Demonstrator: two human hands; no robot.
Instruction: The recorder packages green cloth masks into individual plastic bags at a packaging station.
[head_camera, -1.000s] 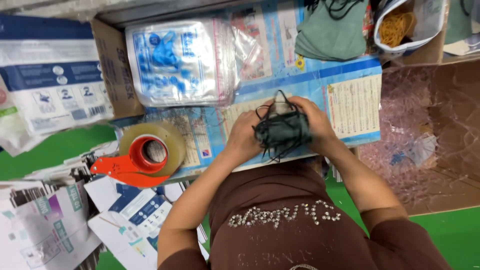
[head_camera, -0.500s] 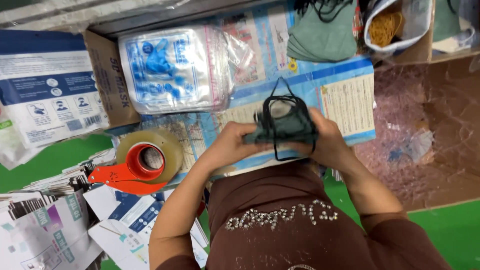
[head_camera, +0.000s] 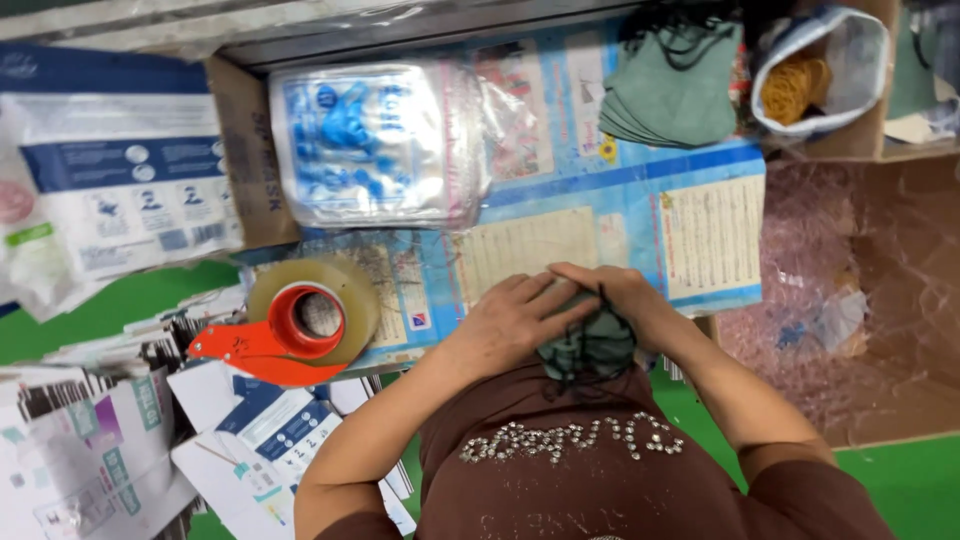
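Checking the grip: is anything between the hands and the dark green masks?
Nothing visible. The left hand lies on top of the bundle of dark green masks, and the right hand cups it directly.

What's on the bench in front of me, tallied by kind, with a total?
Bundle of dark green masks held in both hands, left hand and right hand: 1
Stack of green masks at the back: 1
Tape dispenser, orange with a clear tape roll: 1
Clear packet with blue print: 1
Bag of rubber bands: 1
Total: 5
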